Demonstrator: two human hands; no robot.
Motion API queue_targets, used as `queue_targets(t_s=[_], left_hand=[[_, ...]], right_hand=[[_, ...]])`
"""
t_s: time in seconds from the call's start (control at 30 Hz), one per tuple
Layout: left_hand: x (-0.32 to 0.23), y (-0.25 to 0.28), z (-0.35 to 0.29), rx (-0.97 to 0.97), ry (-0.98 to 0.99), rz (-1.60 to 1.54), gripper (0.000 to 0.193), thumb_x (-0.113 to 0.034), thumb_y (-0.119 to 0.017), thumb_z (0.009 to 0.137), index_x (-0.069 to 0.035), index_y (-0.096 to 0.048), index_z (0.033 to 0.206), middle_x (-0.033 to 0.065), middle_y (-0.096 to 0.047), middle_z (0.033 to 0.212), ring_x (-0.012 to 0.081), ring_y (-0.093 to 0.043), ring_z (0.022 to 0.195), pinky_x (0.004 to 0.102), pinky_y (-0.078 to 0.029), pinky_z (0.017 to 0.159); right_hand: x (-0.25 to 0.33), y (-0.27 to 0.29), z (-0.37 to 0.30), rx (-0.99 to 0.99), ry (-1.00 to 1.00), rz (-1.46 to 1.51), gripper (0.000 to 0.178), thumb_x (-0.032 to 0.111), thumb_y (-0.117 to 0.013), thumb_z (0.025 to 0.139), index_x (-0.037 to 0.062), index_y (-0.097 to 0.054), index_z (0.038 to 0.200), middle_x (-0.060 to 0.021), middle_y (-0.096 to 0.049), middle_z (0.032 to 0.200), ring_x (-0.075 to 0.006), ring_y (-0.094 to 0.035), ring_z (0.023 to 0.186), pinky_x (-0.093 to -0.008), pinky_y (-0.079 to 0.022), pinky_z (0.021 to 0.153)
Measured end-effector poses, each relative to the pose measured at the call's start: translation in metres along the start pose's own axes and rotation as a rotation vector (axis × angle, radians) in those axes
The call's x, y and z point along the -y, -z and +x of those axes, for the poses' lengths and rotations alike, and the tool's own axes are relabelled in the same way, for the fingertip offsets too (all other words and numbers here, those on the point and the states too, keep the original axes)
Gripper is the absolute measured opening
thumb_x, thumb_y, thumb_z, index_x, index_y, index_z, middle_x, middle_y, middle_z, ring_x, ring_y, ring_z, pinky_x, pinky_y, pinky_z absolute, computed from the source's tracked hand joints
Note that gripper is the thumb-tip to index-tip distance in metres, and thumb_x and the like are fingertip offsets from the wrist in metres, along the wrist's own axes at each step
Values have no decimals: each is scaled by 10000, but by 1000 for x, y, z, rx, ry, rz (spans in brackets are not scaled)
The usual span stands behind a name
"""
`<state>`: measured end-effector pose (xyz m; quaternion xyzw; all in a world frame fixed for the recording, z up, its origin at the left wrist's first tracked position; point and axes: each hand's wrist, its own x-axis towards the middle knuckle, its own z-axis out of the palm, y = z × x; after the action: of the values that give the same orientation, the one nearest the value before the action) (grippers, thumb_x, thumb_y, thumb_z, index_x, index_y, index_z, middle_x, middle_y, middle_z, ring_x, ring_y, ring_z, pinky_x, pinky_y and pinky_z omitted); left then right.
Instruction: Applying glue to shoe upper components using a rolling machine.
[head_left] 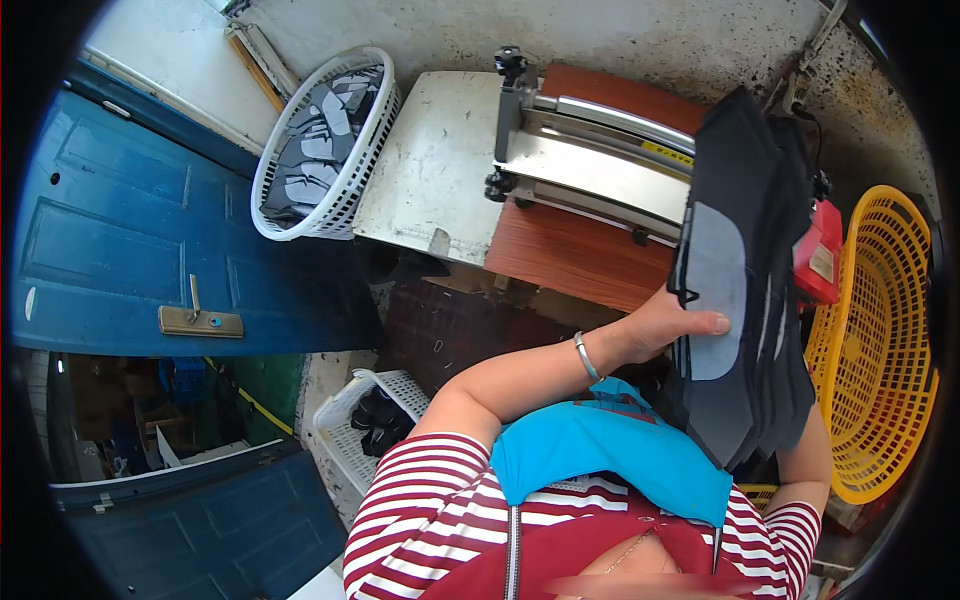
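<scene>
Panelled blue door point(110, 220) fills nine to ten o'clock, its smooth paint set off by a brass-coloured handle plate point(201, 321). Between ten and eleven, an oval white plastic basket point(365, 165), perforated along its side, carries loose flat pieces point(318, 150) in dark and pale grey. A lower white basket point(338, 430), latticed, holds black items point(384, 415) between seven and eight. At eleven o'clock lies a scuffed white tabletop point(425, 150); between one and two, a shiny metal machine point(590, 185) with long bars rests on a reddish-brown wood-grain board point(580, 260).

At three o'clock, the left hand point(688, 325), below a silver-coloured bracelet point(586, 357), grips a stack point(738, 170) of thin sheets raised before the machine. The thumb presses flat on the front sheet; the other fingers are mostly hidden. The stack is matt charcoal, tall and angular, its layers fanning unevenly to the right, with a rounded pale grey patch point(713, 270) on its face. The right forearm point(806, 458) rises at four o'clock, but the stack hides its hand, so I cannot tell how those fingers stand. Beyond, also towards three, are a glossy red box point(828, 240) and a slatted, oval yellow plastic basket point(885, 335).
</scene>
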<state>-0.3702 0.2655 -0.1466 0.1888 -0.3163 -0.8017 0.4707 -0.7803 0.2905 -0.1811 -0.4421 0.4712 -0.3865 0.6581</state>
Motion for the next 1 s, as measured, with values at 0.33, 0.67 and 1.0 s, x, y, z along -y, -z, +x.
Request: queue_targets(t_s=[0.33,0.67,1.0], left_hand=[[-12,77,-66,-192,-1,133,594,-143,-797,820,-31,-544,1346,63,-620,1225,180,-606,1127,343,-502,1005],[-16,137,-46,-279,472,708,411,-237,-745,911,-52,-653,1265,105,-742,973,144,-689,758,289,-562,621],[-16,153,-35,102,-391,1764,577,-386,-654,964,-88,-519,1439,94,-653,1353,244,-595,1287,413,-454,1107]], right_hand=[[56,-273,112,390,-201,-184,1006,269,-868,750,0,-339,1562,-107,-501,1493,-197,-497,1348,-351,-379,1149],[9,-271,127,44,495,-857,1075,138,-920,637,11,-343,1535,-186,-522,1431,-309,-532,1314,-409,-406,1118],[-111,-252,137,-166,1056,-1578,491,204,-646,859,322,-590,1333,-136,-476,1457,-313,-472,1323,-465,-367,1033]])
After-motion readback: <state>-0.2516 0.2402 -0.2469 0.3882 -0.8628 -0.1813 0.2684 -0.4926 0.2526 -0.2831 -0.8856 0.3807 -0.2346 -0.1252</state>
